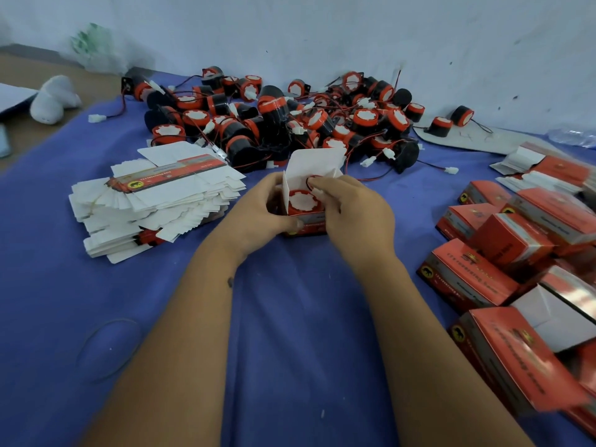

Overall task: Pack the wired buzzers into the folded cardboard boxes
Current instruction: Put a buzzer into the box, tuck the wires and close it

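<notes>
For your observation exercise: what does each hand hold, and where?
Left hand grips the open box by its left side. Right hand steadies its right side, fingertips tucking the buzzer's wire inside.

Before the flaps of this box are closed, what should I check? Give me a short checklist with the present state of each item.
1. Buzzer sits inside the open box: ok.
2. Red wire fully tucked in: not ok; the right hand is at it, near the top.
3. Left hand steadies the box: ok.
4. Top flap stands free to fold: ok.
5. White connector inside the box: cannot tell.
</notes>
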### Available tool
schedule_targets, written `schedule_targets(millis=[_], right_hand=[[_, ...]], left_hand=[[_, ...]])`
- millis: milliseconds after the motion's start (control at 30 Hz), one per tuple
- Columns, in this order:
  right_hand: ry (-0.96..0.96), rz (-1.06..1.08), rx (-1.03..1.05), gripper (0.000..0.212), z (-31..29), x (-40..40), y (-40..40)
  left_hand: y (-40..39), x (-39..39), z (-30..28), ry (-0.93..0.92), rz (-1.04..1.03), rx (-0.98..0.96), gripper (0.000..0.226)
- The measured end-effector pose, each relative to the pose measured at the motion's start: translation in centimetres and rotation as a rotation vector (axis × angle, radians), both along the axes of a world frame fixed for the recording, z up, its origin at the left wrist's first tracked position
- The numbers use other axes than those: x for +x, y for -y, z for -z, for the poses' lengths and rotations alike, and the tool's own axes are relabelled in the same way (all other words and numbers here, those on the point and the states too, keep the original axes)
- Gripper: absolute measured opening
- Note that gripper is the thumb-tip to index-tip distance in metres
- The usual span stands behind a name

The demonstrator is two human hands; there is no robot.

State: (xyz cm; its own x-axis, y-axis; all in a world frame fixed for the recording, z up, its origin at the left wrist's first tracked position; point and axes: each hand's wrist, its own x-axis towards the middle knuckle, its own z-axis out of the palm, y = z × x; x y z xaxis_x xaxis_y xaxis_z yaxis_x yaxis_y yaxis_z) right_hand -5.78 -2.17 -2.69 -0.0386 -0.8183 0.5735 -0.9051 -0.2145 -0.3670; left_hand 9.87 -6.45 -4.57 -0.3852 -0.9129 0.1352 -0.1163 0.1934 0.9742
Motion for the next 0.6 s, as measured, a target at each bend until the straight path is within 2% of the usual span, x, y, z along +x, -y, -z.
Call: schedule_targets(millis=[67, 167, 267, 367, 433, 500, 533, 600], right_hand=[[-0.065, 0.011, 0.003, 0.032, -0.1, -0.5, -0.3], [-0.126, 0.014, 0.013, 0.018, -0.2, -0.7, -0.9], [-0.121, 0.019, 0.009, 0.022, 0.0, -0.2, -1.0], [-0.051, 0.015, -0.065, 0.024, 0.3, 0.1, -0.7], [0.016, 0.024, -0.117, 0.022, 0.7, 0.0, -0.5], [0.026, 0.048, -0.187, 0.023, 1.1, 0.0, -0.3], [0.044, 0.027, -0.201, 0.023, 1.2, 0.0, -0.1], [0.089, -0.051, -0.196, 0.022, 1.3, 0.3, 0.2]], left_hand=[[-0.1, -0.1, -0.1, -0.009, -0.02, 0.016, 0.064], [-0.3, -0.5, -0.2, -0.042, -0.076, 0.018, 0.07], [-0.4, -0.8, -0.3, -0.072, -0.101, 0.011, 0.068], [-0.6, -0.9, -1.0, -0.135, -0.113, 0.042, 0.047], [-0.4, -1.0, -1.3, -0.211, -0.198, 0.048, 0.028], [-0.5, -1.5, -1.6, -0.297, -0.239, 0.158, 0.028], [-0.5, -1.9, -1.4, -0.273, -0.24, 0.182, 0.028], [-0.7, -2.6, -1.1, -0.124, -0.226, 0.107, 0.025]])
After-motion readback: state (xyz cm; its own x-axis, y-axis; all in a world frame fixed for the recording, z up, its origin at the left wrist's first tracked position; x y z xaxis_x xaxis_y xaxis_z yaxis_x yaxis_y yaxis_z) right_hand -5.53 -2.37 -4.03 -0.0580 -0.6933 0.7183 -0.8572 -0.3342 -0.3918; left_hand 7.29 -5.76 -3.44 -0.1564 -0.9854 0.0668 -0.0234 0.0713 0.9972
